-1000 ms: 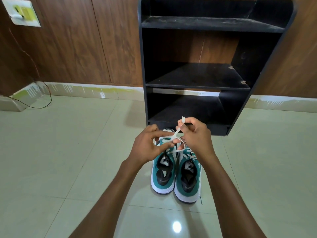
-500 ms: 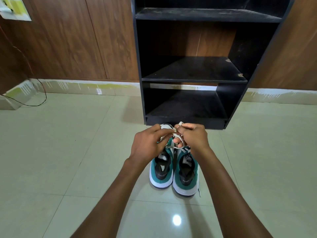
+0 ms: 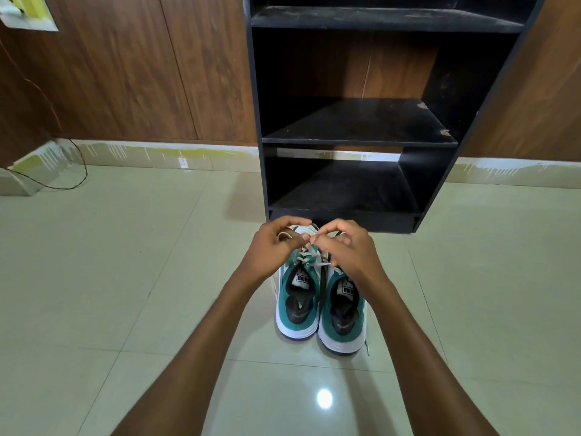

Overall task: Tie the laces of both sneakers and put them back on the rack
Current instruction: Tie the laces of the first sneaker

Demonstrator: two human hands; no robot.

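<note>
Two teal and white sneakers stand side by side on the tiled floor, toes towards the rack: the left sneaker and the right sneaker. My left hand and my right hand hover over their fronts, each pinching part of the left sneaker's white lace. The lace runs between my fingertips and down to the eyelets. My hands hide the toes of both shoes. A loose lace end trails by the right sneaker's heel. The black shoe rack stands just behind, its shelves bare.
A wood-panelled wall runs behind the rack. A thin cable hangs down the wall and loops on the floor at far left, below a wall socket. Glossy pale tiles surround the shoes.
My hands have dropped lower onto the shoes and moved slightly apart, drawing the lace sideways. The raised lace end no longer sticks up above my right hand.
</note>
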